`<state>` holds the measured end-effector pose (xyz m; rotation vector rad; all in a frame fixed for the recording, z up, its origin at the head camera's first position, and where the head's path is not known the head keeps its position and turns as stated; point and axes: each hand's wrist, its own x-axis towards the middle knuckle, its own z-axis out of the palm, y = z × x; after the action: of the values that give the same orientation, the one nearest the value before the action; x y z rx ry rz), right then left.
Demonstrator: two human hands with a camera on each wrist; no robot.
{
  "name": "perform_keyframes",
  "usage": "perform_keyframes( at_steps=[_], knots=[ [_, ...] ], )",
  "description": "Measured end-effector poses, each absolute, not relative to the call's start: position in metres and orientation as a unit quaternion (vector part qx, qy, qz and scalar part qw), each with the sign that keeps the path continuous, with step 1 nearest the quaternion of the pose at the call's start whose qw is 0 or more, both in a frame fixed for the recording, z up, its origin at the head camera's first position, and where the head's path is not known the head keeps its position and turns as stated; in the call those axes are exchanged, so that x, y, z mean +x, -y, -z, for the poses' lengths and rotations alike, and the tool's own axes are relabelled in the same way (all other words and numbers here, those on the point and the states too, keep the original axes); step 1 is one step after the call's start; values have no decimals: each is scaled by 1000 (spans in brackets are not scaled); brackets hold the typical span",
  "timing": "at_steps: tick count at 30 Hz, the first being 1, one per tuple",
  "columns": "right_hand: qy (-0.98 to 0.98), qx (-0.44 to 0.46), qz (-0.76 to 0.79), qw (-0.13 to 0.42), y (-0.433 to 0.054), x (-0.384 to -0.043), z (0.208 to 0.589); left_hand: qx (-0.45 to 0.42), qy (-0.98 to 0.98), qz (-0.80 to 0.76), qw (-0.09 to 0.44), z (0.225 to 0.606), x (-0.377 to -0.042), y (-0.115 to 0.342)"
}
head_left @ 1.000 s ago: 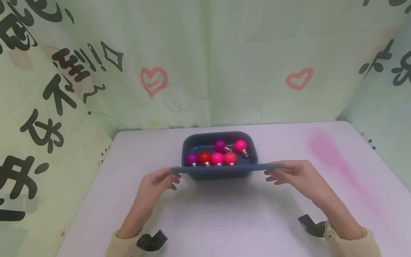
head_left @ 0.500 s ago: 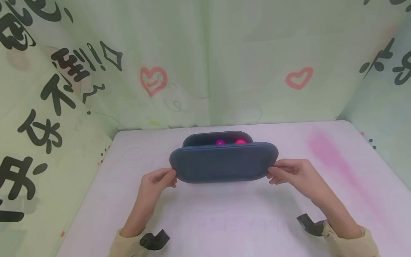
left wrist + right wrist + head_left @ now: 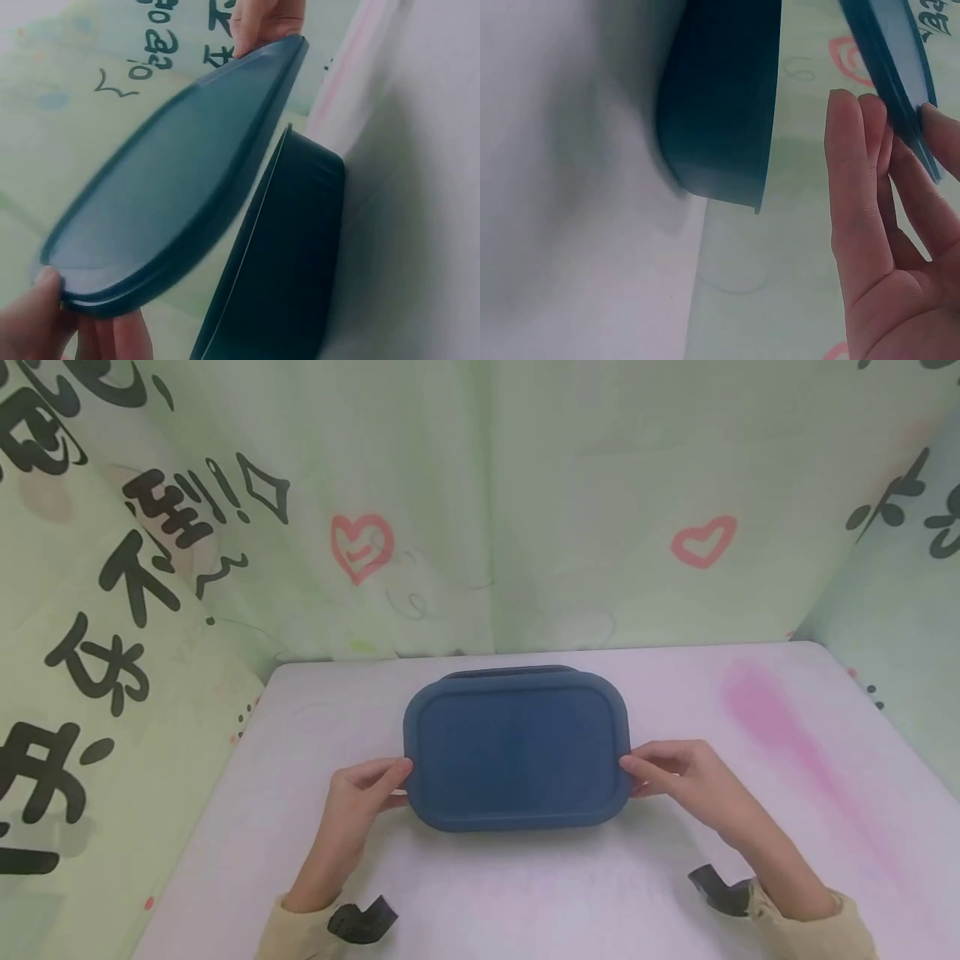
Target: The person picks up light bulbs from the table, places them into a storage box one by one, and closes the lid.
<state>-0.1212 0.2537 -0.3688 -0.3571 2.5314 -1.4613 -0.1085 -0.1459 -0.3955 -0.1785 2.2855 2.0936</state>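
Note:
A dark blue rectangular lid with rounded corners is held between both hands, above a matching box. Thumb and fingers of the left hand pinch its left edge. At the opposite edge, the right hand pinches it the same way. In the left wrist view the lid hangs tilted, with a gap between it and the box. The right wrist view also shows the box standing apart from the lid. Whatever lies inside the box is hidden by the lid.
The box stands on a white table with a pink smear on its right side. A pale green curtain with drawn hearts and dark lettering hangs behind and along the sides. Black wrist devices sit by the cuffs.
Both hands have turned the lid from nearly edge-on to broad face in view, over the box. The colourful bulbs seen in the box earlier are now covered from the head view.

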Motion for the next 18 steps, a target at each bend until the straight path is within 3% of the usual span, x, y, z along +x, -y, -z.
perform_keyframes(
  at_steps=[18],
  knots=[
    [-831,-101,533,122,-250,-125,378,-83,-721,-687,44,409,-114,145]
  ],
)
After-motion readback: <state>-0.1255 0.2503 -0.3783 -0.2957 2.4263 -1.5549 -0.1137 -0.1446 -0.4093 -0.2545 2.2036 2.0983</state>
